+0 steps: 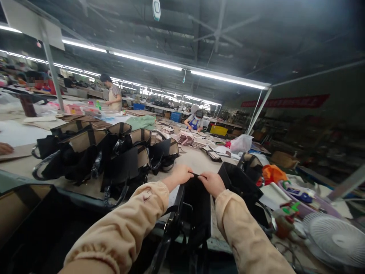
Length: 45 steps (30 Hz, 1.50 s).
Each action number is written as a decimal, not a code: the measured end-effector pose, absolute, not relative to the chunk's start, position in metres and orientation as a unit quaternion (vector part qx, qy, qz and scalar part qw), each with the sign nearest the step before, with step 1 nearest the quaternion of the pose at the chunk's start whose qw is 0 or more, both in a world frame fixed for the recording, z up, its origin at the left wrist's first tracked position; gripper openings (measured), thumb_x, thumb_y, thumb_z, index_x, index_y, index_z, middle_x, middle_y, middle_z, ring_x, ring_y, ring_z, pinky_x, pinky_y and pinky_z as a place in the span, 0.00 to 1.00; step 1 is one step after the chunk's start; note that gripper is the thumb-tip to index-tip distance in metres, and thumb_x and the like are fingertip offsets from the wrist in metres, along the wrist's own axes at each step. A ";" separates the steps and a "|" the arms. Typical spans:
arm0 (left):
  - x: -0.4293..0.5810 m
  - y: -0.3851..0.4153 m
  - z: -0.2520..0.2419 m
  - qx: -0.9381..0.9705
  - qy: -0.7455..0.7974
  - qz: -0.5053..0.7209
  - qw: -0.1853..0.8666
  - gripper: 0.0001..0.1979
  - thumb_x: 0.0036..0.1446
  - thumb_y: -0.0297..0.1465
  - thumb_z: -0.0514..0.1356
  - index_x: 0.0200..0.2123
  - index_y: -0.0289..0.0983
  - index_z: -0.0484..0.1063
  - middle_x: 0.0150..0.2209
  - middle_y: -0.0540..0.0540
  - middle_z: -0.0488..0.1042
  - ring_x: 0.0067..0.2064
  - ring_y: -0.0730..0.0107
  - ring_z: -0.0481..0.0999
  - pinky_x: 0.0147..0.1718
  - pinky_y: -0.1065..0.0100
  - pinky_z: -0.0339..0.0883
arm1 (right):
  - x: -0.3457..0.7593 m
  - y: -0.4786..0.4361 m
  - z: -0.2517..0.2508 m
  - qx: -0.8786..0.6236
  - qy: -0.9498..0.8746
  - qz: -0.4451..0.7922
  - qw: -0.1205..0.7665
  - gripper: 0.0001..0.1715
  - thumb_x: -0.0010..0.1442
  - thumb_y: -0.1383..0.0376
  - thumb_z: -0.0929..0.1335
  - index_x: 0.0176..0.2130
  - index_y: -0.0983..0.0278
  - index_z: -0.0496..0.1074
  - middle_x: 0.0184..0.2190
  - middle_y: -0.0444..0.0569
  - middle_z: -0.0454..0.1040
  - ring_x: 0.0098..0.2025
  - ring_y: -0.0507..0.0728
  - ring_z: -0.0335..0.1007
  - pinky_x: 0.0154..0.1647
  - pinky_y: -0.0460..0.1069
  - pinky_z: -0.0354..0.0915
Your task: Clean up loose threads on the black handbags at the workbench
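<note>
A black handbag (196,209) is in front of me at the near edge of the worktable (196,158). Its upper edge is pinched between the fingers of my left hand (180,175) on one side and my right hand (212,182) on the other, a short gap apart. Straps and a metal buckle dangle at the bag's left side, some wrapped in clear plastic. To the left stand several black handbags with tan linings (85,140). Another black bag (238,182) lies just right of my right hand.
On the right are a small white fan (338,238), a purple basin (302,201) of supplies and an orange cloth (273,174). Stacked panels (196,142) lie farther back. Two co-workers stand beyond, and a hand (5,148) shows at far left.
</note>
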<state>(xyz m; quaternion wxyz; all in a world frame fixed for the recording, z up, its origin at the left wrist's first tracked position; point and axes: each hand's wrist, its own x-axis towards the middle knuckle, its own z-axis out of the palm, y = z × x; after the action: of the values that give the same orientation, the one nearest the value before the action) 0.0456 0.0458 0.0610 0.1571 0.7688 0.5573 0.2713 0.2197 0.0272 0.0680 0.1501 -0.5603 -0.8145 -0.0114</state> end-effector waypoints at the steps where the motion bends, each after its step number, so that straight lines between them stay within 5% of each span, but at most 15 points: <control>1: 0.048 0.048 0.060 0.768 0.557 0.270 0.162 0.10 0.48 0.34 0.60 0.33 0.42 0.79 0.31 0.48 0.79 0.34 0.67 0.74 0.35 0.71 0.64 | 0.223 0.029 0.066 -0.555 -0.816 0.002 0.160 0.17 0.60 0.56 0.60 0.35 0.57 0.76 0.36 0.44 0.77 0.40 0.54 0.71 0.39 0.46 0.61; 10: 0.056 0.056 0.057 0.772 0.558 0.254 0.169 0.11 0.48 0.35 0.59 0.33 0.39 0.79 0.29 0.48 0.78 0.31 0.70 0.72 0.31 0.72 0.62 | 0.243 0.045 0.051 -0.504 -0.810 0.134 0.268 0.19 0.58 0.54 0.62 0.40 0.59 0.76 0.39 0.44 0.78 0.42 0.54 0.72 0.45 0.46 0.63; 20: 0.055 0.060 0.053 0.778 0.549 0.251 0.172 0.11 0.47 0.34 0.57 0.31 0.38 0.78 0.26 0.49 0.77 0.30 0.69 0.72 0.28 0.71 0.60 | 0.222 0.050 0.069 -0.534 -0.833 0.005 0.145 0.14 0.58 0.59 0.62 0.32 0.57 0.76 0.32 0.44 0.77 0.36 0.54 0.70 0.33 0.47 0.58; 25: 0.045 0.048 0.053 0.779 0.552 0.246 0.169 0.17 0.41 0.36 0.62 0.37 0.37 0.75 0.33 0.48 0.77 0.34 0.67 0.73 0.30 0.71 0.62 | 0.221 0.042 0.068 -0.554 -0.817 0.013 0.161 0.14 0.58 0.57 0.61 0.33 0.57 0.75 0.33 0.44 0.77 0.36 0.53 0.70 0.33 0.47 0.57; 34: 0.040 0.034 0.069 0.790 0.594 0.149 0.024 0.18 0.52 0.43 0.54 0.25 0.37 0.75 0.23 0.46 0.75 0.28 0.65 0.73 0.27 0.69 0.61 | 0.223 0.044 0.062 -0.573 -0.795 0.052 0.193 0.16 0.59 0.55 0.61 0.32 0.57 0.74 0.33 0.44 0.77 0.36 0.54 0.70 0.34 0.47 0.57; 39: 0.037 0.039 0.069 0.768 0.572 0.262 0.118 0.16 0.52 0.39 0.56 0.40 0.38 0.75 0.36 0.46 0.78 0.36 0.66 0.76 0.37 0.69 0.67 | 0.229 0.040 0.061 -0.559 -0.799 0.067 0.211 0.15 0.59 0.56 0.61 0.30 0.57 0.74 0.32 0.44 0.77 0.36 0.54 0.70 0.35 0.47 0.57; 45: 0.030 0.043 0.075 0.666 0.548 0.330 0.384 0.20 0.55 0.40 0.54 0.39 0.29 0.75 0.36 0.40 0.78 0.36 0.63 0.77 0.38 0.66 0.71 | 0.235 0.041 0.056 -0.557 -0.790 0.089 0.239 0.15 0.59 0.56 0.60 0.31 0.57 0.74 0.33 0.43 0.76 0.36 0.54 0.70 0.35 0.48 0.57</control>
<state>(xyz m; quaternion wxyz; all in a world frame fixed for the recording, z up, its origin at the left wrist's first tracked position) 0.0298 0.0429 0.0746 0.3837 0.6657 0.5485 0.3299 0.2354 0.0409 0.0558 0.2393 -0.5570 -0.7903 0.0890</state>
